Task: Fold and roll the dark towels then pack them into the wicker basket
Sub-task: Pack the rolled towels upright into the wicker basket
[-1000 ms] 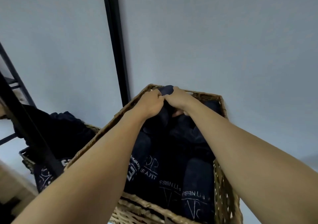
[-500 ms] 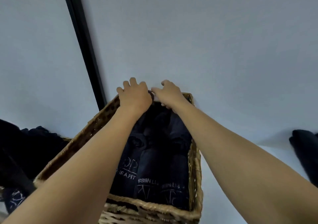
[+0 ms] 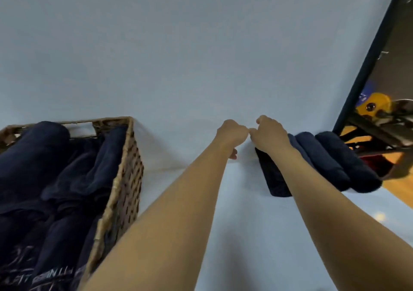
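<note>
You see 2 bare forearms: your left forearm (image 3: 178, 201) and your right forearm (image 3: 324, 201). Each is long and smooth, broad at the bottom of the view and tapering to a narrow wrist. Your left hand (image 3: 232, 134) and right hand (image 3: 269, 135) are bare too, with rounded knuckles.
</note>
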### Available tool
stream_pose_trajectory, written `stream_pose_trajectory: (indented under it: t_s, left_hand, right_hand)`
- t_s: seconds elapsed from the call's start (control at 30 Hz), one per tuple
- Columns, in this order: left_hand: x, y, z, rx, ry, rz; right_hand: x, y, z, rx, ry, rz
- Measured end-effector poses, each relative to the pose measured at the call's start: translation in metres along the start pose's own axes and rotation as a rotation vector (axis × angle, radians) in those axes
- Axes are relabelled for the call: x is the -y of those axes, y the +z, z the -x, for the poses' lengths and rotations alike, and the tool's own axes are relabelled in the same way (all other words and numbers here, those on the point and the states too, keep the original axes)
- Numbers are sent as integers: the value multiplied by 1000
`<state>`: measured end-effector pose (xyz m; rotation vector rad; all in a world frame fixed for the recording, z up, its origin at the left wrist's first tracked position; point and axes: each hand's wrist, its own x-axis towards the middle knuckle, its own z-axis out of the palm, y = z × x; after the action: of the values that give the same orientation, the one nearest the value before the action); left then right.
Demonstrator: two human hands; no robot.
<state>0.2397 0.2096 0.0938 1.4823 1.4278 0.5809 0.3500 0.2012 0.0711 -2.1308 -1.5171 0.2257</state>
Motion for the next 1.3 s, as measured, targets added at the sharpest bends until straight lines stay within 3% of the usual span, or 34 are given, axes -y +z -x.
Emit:
stream_pose_trajectory:
  t_s: [0.23,0.4,0.57,0.73,1.0,1.17,1.3]
  left_hand:
    - [26,98,-26,179,-119,67]
    - [38,117,-43,134,-139,106]
    - [33,105,-39,114,-117,216]
    - [3,38,-22,23,-3,82]
    - [-6,-144,45,-393,150,9]
    - [34,-239,90,-611,78,-52]
    - [79,-283,107,-673,-11,-106]
  right_hand:
    - [-78,27,-5,49,103,266]
    - [-92,41,-7,40,123,226]
    - [-82,39,-8,-2,192,-16]
    - [-33,15,-2,-32,42,-243]
    - [142,-4,29,30,-299,-589]
    - [240,26,65,201,-449,-669]
    - [286,54,89,319,-513,-581]
